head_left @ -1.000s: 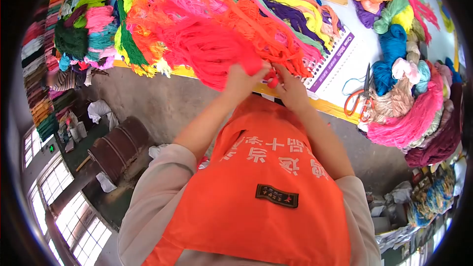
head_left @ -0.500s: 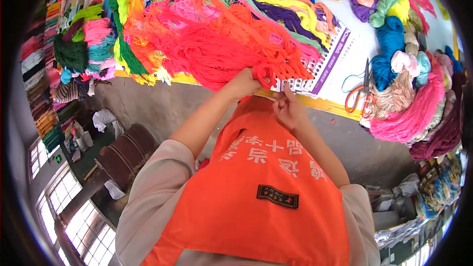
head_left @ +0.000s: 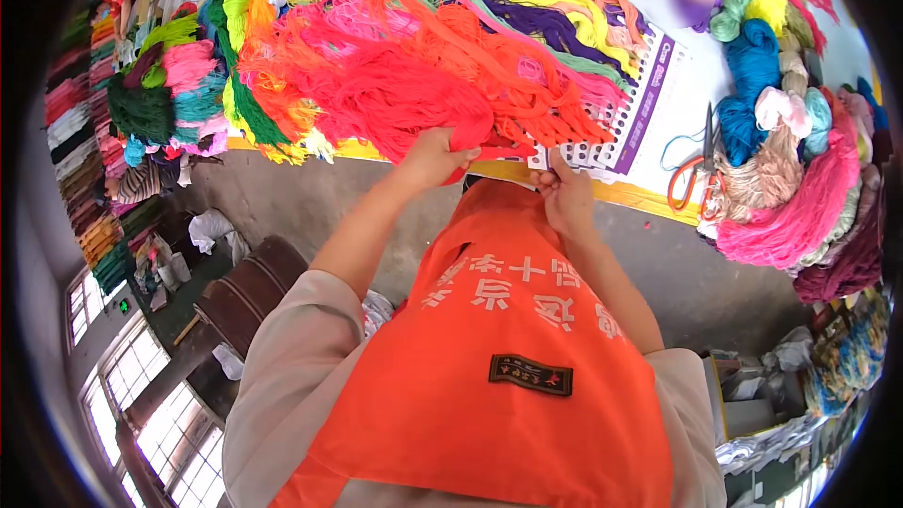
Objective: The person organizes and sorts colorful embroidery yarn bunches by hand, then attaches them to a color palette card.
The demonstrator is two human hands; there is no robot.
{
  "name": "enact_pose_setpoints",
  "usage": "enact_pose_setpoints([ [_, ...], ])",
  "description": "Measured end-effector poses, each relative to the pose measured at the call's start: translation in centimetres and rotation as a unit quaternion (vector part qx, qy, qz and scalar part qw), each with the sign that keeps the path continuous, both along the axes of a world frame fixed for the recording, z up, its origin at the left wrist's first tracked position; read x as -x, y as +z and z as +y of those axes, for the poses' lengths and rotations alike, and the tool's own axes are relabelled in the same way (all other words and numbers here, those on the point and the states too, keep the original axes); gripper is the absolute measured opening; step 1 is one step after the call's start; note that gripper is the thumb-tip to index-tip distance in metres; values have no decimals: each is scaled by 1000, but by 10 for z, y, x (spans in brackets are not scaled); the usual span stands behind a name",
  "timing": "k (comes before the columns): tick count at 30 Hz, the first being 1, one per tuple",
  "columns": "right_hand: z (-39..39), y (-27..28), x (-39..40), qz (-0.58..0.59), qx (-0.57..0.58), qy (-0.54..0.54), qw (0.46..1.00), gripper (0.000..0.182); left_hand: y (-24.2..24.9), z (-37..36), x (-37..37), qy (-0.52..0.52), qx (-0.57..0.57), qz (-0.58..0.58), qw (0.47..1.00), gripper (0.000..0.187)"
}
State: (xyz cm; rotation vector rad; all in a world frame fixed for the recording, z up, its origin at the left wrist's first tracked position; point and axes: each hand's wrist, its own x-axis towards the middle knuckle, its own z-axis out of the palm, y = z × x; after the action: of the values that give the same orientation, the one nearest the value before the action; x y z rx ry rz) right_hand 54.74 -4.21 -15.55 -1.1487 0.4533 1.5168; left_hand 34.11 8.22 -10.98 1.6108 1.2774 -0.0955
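My left hand [head_left: 435, 160] is closed around bright red-pink embroidery thread [head_left: 404, 99] at the table's front edge. The strands run from its fingers toward the holes of a white punched card [head_left: 555, 156]. On the right, my right hand [head_left: 566, 190] pinches that card near its lower edge with thumb and fingers. Orange-red thread [head_left: 536, 94] is looped through several holes beside it. Behind lie purple thread [head_left: 550, 30] and yellow thread [head_left: 588, 23], strung along a card with a purple printed strip [head_left: 644, 113].
Scissors with orange handles [head_left: 696, 169] lie right of the cards, beside blue yarn [head_left: 750, 75] and a pink skein [head_left: 790, 216]. Green and yellow skeins [head_left: 240, 85] hang over the table's left front. A brown chair-like object [head_left: 249, 287] stands below on the floor.
My left hand has drawn the red-pink thread left, away from the card, and a loop near the holes has been pulled out straight. My right hand stays at the card.
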Motion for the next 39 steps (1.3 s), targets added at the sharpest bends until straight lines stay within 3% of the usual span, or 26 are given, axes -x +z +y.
enact_pose_setpoints([
  [2, -3, 1, -5, -3, -19, 19, 1000, 16, 0, 1, -5, 90, 272, 1, 958, 28],
  [5, -4, 3, -9, 0, -3, 45, 999, 14, 17, -4, -52, 162, 331, -43, 929, 24],
  [7, -10, 1, -13, 0, -2, 49, 999, 15, 5, -6, -69, 164, 315, -47, 934, 21],
  [9, -17, 8, -24, 71, 56, 118, 989, 21, -15, -8, -71, 76, 226, -95, 966, 16],
  [10, -21, 17, -32, 49, 71, 212, 973, 22, -17, -8, -70, 75, 227, -96, 966, 16],
  [11, -20, 18, -36, 48, 71, 212, 974, 22, -19, -6, -67, 46, 201, -90, 974, 16],
  [12, -17, 23, -37, -111, 11, 292, 950, 20, -18, -5, -65, 18, 175, -82, 981, 17],
  [13, -14, 29, -38, -265, -50, 362, 892, 19, -23, -8, -61, 18, 176, -80, 981, 17],
  [14, -7, 31, -41, -446, -75, 422, 786, 17, -32, -12, -56, -18, 124, -123, 985, 18],
  [15, 2, 27, -41, -446, -75, 420, 787, 17, -36, -14, -55, -56, 70, -165, 982, 21],
  [16, 12, 21, -43, -563, -168, 427, 688, 18, -36, -13, -57, -58, 68, -164, 982, 21],
  [17, 21, 15, -44, -661, -254, 421, 567, 20, -36, -15, -61, -75, -35, -196, 977, 22],
  [18, 25, 8, -45, -660, -253, 420, 569, 20, -36, -17, -64, -92, -137, -226, 960, 24],
  [19, 28, -2, -45, -650, -267, 454, 547, 20, -41, -18, -63, -94, -136, -224, 960, 24],
  [21, 30, -17, -43, -636, -282, 490, 526, 20, -46, -19, -62, -123, -115, -90, 982, 26],
  [26, 32, -38, -37, -692, -290, 508, 422, 24, -44, -18, -68, -161, -125, -4, 979, 25],
  [28, 36, -38, -35, -691, -275, 515, 426, 24, -44, -16, -70, -162, -114, 18, 980, 25],
  [31, 37, -33, -38, -680, -282, 508, 446, 22, -57, -20, -65, -129, -150, -66, 978, 24],
  [36, 38, -32, -42, -661, -319, 492, 469, 23, -63, -24, -68, -147, -141, 48, 978, 24],
  [39, 46, -31, -38, -666, -305, 507, 454, 20, -54, -18, -69, -145, -116, 24, 982, 27],
])
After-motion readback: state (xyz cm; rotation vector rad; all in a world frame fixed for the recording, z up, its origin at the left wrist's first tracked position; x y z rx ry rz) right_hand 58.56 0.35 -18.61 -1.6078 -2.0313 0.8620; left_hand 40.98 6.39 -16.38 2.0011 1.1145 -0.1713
